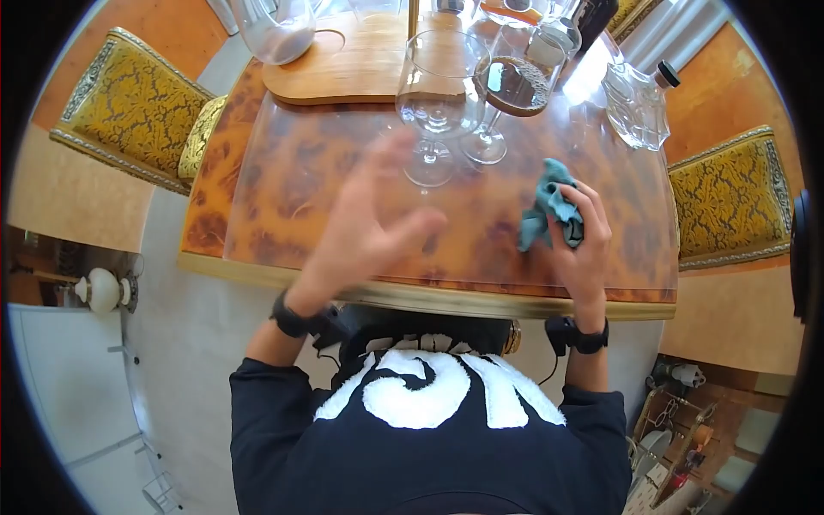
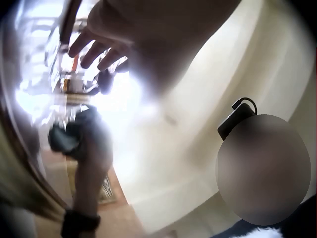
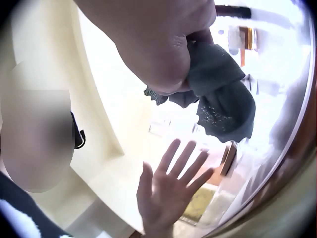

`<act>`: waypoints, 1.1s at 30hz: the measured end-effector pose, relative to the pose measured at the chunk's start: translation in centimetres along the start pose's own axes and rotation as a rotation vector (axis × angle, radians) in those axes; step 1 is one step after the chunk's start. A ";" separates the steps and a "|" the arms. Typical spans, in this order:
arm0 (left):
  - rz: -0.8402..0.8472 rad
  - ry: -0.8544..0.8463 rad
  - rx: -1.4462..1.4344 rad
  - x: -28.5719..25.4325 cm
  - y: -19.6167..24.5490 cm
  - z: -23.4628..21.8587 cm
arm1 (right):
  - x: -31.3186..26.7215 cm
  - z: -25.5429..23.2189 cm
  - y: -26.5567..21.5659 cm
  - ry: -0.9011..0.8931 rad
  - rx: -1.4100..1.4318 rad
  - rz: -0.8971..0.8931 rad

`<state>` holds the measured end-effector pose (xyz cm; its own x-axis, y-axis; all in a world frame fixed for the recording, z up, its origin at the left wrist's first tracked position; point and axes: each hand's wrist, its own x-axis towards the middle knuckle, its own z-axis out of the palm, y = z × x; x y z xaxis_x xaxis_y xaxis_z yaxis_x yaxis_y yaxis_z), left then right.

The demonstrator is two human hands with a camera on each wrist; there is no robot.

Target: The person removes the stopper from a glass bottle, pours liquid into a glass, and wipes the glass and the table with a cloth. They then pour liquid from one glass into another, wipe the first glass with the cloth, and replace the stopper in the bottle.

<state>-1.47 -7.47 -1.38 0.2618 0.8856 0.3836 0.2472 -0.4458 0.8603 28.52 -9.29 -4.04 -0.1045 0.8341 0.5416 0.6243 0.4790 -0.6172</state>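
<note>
My right hand grips a crumpled teal cloth above the near right part of the table. In the right wrist view the cloth hangs out below the fingers in dark folds. My left hand, blurred, is raised over the table with fingers spread and nothing in it. The right wrist view shows the palm of this left hand. Just beyond it stands a large clear stemmed glass. Beside that glass is another stemmed glass with dark, bubbly liquid.
A wooden board lies at the back, with a wide clear glass vessel at its left. An angular glass decanter with a black stopper is at the far right. Patterned yellow chairs flank the glossy table.
</note>
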 end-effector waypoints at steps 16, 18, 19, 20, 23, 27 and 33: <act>-0.150 -0.043 -0.476 6.2 -3.5 0.7 | -2.8 3.0 1.4 0.073 0.690 0.552; -0.148 -0.052 -0.519 5.1 -2.3 1.0 | -1.9 4.5 -0.9 0.083 0.927 0.610; -0.123 -0.027 -0.521 4.4 -1.8 1.2 | -1.1 5.3 -2.4 0.143 1.139 0.676; -0.096 -0.002 -0.524 3.8 -1.5 1.4 | -0.4 5.9 -3.7 0.206 1.352 0.735; -0.018 -0.032 -0.303 2.1 -1.5 2.4 | 2.0 7.1 -6.5 0.045 1.709 0.734; 0.073 0.058 -0.218 1.1 -1.5 2.6 | 3.7 7.9 -7.8 -0.011 1.725 0.692; 0.083 0.152 -0.128 1.2 -1.9 2.4 | 3.2 9.6 -8.7 0.051 1.560 0.761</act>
<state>0.58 -5.84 -3.39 0.1300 0.8601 0.4932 0.1079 -0.5067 0.8553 15.30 -8.21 -2.41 -0.1251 0.9859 -0.1112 -0.7581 -0.1673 -0.6303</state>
